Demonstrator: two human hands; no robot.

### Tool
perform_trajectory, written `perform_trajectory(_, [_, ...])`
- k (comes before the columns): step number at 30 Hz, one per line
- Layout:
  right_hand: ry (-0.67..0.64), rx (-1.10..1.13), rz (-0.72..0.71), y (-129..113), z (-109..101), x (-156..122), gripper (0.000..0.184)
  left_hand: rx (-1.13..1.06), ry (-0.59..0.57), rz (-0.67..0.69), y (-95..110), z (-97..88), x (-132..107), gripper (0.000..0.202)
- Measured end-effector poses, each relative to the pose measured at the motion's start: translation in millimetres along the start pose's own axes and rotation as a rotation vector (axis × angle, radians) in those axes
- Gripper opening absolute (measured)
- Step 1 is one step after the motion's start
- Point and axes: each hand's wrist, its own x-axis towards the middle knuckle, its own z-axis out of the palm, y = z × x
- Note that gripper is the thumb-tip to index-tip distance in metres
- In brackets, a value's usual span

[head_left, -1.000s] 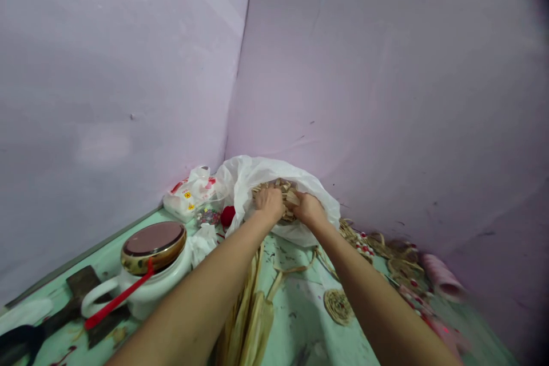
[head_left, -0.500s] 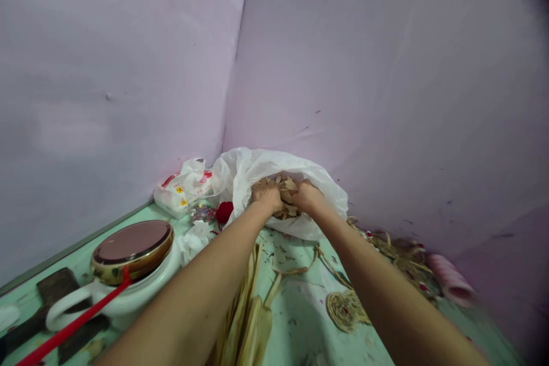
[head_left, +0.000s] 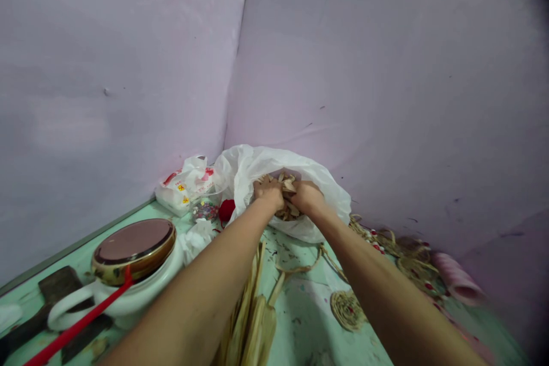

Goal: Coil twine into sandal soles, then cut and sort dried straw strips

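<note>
A white plastic bag [head_left: 330, 194] lies with its mouth facing me, and dried brown plant pieces [head_left: 288, 211] fill the opening. Both arms reach into it. My left hand [head_left: 270, 191] is at the left of the mouth, fingers curled into the pieces. On the right side, my right hand [head_left: 307, 197] is bent in the same way, closed among the pieces. The fingertips of both are buried. Under my left forearm lie long dried husk strips [head_left: 253, 320]. A coiled braid disc [head_left: 346, 310] rests by my right forearm.
On the left stand a white mug [head_left: 146, 297] with a gold-rimmed lid [head_left: 132, 246] and a dark hammer-like tool [head_left: 60, 286]. Behind are a tissue pack [head_left: 175, 191], a tub of beads [head_left: 206, 210] and red yarn [head_left: 226, 210]. A pink thread cone [head_left: 458, 280] lies right. Walls meet behind the bag.
Both hands stay inside the bag's mouth. The dried pieces between them have shifted. The whole view has moved slightly.
</note>
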Motion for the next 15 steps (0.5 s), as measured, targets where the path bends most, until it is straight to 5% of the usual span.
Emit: perform_trajectory(15, [0.021,-0.048,0.095,31.6,-23.4,-29.3,0.023,-0.105,-0.050,-0.039,-4.5,-0.6,0.4,0.052])
